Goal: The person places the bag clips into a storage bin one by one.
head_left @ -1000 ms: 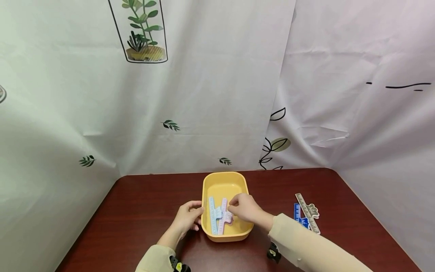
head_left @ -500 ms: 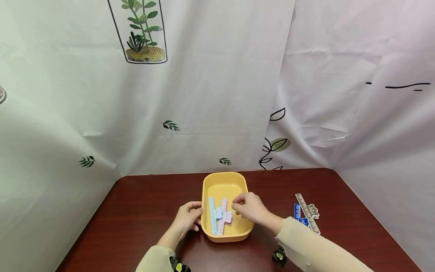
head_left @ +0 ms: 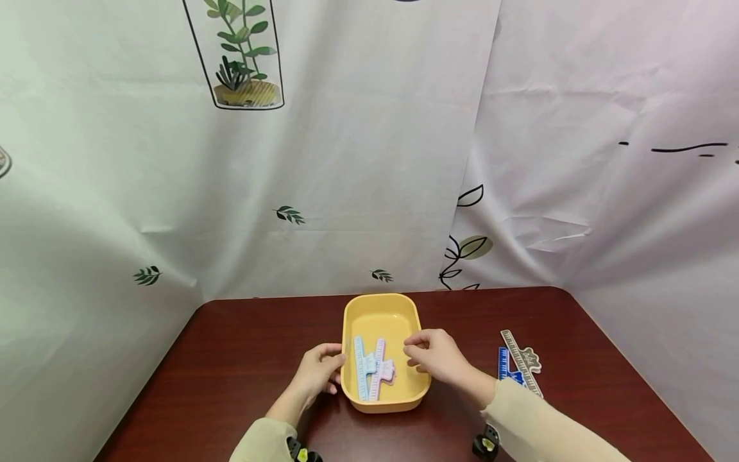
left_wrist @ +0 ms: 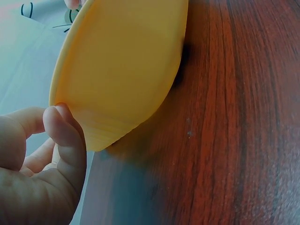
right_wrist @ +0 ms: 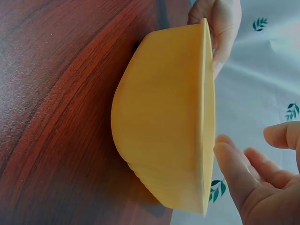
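A yellow plastic tub point(head_left: 378, 321) stands on the table. Inside it lie a light blue ruler clip point(head_left: 361, 369) and a pink ruler clip point(head_left: 376, 380), side by side and partly overlapping. My left hand point(head_left: 319, 371) pinches the tub's left rim; in the left wrist view the thumb point(left_wrist: 65, 133) lies against the outer wall. Above the right rim hovers my right hand point(head_left: 440, 357), holding nothing. In the right wrist view its thumb and fingers are apart, close to the tub's edge point(right_wrist: 202, 117).
To the right on the dark red table point(head_left: 277, 321) lie a blue ruler clip point(head_left: 504, 362), partly hidden by the right sleeve, and a grey-beige ruler clip point(head_left: 522, 359). A white patterned cloth point(head_left: 369, 160) hangs behind and along the sides.
My right hand has drawn away from the pink clip, moving right to the tub's right rim. The pink clip stays in the tub. My left hand keeps its place.
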The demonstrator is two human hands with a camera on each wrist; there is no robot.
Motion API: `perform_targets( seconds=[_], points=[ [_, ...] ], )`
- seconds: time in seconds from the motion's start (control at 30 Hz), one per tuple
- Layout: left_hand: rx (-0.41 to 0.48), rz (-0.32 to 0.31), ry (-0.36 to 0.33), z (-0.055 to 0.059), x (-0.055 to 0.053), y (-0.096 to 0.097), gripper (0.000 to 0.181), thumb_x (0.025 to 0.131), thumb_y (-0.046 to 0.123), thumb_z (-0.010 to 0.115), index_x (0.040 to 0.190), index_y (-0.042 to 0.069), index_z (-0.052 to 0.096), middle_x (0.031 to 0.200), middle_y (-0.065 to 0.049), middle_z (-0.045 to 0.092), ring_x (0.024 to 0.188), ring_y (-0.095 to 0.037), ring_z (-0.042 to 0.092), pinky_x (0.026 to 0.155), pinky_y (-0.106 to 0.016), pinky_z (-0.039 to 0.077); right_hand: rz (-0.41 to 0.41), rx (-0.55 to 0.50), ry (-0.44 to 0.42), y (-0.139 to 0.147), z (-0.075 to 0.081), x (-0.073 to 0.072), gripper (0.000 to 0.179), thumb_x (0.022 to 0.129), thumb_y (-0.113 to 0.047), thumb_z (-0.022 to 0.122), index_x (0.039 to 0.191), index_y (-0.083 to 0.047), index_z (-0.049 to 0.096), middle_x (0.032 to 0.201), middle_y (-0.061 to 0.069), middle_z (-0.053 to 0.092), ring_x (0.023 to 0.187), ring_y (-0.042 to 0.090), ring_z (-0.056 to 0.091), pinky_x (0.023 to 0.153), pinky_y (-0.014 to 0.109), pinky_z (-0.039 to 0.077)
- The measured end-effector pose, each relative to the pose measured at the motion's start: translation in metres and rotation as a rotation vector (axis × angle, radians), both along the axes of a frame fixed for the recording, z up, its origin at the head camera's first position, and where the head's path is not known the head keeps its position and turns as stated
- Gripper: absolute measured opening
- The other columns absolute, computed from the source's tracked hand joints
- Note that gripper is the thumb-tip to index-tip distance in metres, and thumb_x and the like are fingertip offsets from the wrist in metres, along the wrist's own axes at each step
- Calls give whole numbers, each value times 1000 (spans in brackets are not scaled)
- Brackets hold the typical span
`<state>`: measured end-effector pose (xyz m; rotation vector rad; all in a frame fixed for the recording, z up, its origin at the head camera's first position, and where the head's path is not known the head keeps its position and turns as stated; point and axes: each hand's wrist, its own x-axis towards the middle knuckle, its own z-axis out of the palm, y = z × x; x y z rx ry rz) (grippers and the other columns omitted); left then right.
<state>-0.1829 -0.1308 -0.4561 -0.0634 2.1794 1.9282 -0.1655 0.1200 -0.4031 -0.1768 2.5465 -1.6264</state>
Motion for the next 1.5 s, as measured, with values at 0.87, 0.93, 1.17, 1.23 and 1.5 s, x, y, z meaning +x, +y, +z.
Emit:
perform_targets(
  seconds=[0.87, 0.93, 1.17, 1.23, 1.5],
  points=[
    [7, 0, 0, -1, 1, 0, 38, 93, 13, 56, 125, -6, 49, 77, -7, 60, 50, -8, 53, 40, -20, 44, -41, -79, -13, 22, 0, 10, 32, 88, -14, 61, 110, 11, 61, 99, 23, 65, 77, 23, 70, 67, 36, 59],
    [6, 0, -3, -1, 1, -1, 38, 93, 13, 55, 125, -6, 49, 77, -7, 60, 50, -8, 53, 41, -20, 44, -45, -79, -15, 23, 0, 12, 33, 88, -14, 61, 110, 11, 61, 99, 24, 66, 77, 24, 70, 67, 36, 59],
    [12, -4, -2, -1, 2, -1, 38, 93, 14, 56, 125, -6, 49, 75, -5, 60, 50, -7, 54, 41, -20, 44, -77, -90, -31, 28, -2, 15, 32, 89, -14, 61, 110, 10, 61, 92, 21, 68, 74, 22, 69, 65, 37, 59],
    [16, -4, -1, -1, 3, 0, 38, 93, 14, 56, 124, -7, 49, 75, -5, 61, 50, -7, 54, 41, -20, 44, -82, -107, -39, 29, -3, 15, 32, 89, -13, 60, 110, 11, 61, 91, 22, 68, 74, 23, 69, 64, 36, 59],
    [11, 5, -4, 0, 3, 0, 38, 93, 15, 56, 122, -7, 49, 77, -6, 62, 51, -8, 54, 40, -20, 44, -121, -128, -46, 39, -8, 17, 30, 88, -11, 59, 109, 10, 61, 98, 24, 68, 74, 23, 69, 63, 35, 59]
  ],
)
